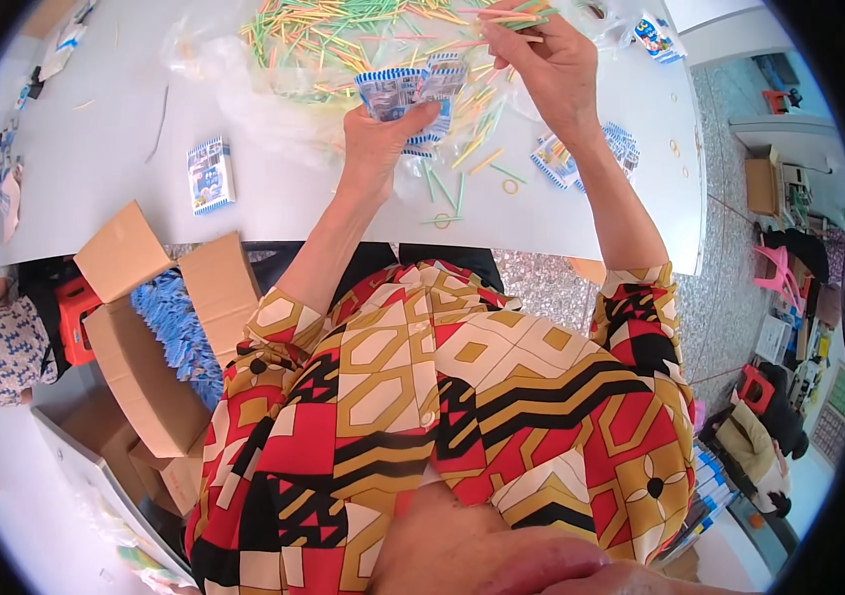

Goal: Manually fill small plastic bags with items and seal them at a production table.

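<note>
My left hand [373,149] is closed around blue-and-white packets [391,94], thumb across their front, above the middle of the white table [284,213]. Up at the right, my right hand [553,69] pinches a small bunch of thin coloured sticks [514,18], yellow, pink and green. Beyond both hands spreads a large pile of the same sticks [328,30], partly on crumpled clear plastic [244,99]. A few loose green sticks [459,193] lie nearer to me. More blue-and-white packets [559,164] rest beneath my right forearm, which partly covers them.
Another packet [210,177] lies on the table's left, and one [659,40] at the far right. Rubber bands [511,185] are scattered about. An open cardboard box [145,367] of blue packets stands below the left edge, near a person [14,342] at far left.
</note>
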Available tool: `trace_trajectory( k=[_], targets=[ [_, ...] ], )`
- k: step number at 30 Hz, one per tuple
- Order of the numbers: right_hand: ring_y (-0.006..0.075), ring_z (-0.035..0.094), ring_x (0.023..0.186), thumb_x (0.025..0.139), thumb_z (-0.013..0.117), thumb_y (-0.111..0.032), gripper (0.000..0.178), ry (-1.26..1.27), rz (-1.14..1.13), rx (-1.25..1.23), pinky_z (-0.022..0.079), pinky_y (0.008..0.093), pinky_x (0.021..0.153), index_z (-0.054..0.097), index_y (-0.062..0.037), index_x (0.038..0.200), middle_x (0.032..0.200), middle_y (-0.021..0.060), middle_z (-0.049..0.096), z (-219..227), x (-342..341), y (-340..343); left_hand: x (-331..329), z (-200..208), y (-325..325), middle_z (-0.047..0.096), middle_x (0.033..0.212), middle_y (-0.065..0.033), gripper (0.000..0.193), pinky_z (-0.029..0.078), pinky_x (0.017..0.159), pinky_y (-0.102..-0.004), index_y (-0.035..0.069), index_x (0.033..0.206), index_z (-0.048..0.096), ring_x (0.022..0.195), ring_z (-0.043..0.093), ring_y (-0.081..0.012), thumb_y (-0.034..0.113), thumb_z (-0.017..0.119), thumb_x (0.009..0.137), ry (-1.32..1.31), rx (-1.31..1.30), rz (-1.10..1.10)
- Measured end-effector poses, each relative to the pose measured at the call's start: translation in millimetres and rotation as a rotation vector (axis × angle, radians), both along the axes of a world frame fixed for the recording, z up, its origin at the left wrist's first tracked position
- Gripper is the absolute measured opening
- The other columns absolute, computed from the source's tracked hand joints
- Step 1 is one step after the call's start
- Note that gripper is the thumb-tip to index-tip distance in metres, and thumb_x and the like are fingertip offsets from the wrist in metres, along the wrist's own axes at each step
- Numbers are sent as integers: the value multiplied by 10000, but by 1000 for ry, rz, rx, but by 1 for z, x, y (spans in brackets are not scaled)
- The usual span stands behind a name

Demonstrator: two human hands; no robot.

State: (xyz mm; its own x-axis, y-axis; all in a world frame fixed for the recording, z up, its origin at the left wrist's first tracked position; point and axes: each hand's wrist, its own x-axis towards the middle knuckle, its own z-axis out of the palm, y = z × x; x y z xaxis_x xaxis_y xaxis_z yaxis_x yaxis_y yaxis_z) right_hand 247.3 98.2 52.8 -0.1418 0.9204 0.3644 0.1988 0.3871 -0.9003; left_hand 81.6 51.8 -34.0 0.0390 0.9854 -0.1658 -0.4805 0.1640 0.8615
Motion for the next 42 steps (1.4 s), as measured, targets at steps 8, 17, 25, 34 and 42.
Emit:
trace_trajectory(
  k=[8,17,25,34,42],
  targets=[
    [68,545,671,825,602,-43,125,113,292,278,455,209,585,614,9,938,799,26,618,-6,2,7,3,1,2,651,853,-41,246,470,680,-238,19,922,643,728,592,-99,59,736,698,-17,14,-21],
    [67,539,679,822,607,-50,96,-228,183,-28,443,206,591,618,11,895,772,23,604,17,-3,-10,1,0,4,648,897,-23,287,472,707,-246,52,976,628,785,598,-98,76,737,712,24,82,-63],
    [62,500,666,878,549,-134,158,-214,237,-109,393,193,570,612,10,896,771,17,589,19,2,-1,4,6,6,647,844,-36,249,472,681,-231,11,927,643,721,588,-87,68,739,705,18,109,-13],
    [122,512,939,900,517,-146,199,-62,291,-49,407,255,822,612,3,991,1021,58,568,11,-3,0,3,8,3,653,863,-39,237,475,705,-230,10,927,646,745,595,-88,65,732,713,-2,133,-4],
    [162,502,1081,916,490,-165,266,-31,483,-152,377,297,933,581,5,1099,1195,93,523,4,-1,3,0,4,8,654,847,-32,238,476,708,-237,18,920,652,738,594,-83,68,739,704,10,139,11]
  ],
)
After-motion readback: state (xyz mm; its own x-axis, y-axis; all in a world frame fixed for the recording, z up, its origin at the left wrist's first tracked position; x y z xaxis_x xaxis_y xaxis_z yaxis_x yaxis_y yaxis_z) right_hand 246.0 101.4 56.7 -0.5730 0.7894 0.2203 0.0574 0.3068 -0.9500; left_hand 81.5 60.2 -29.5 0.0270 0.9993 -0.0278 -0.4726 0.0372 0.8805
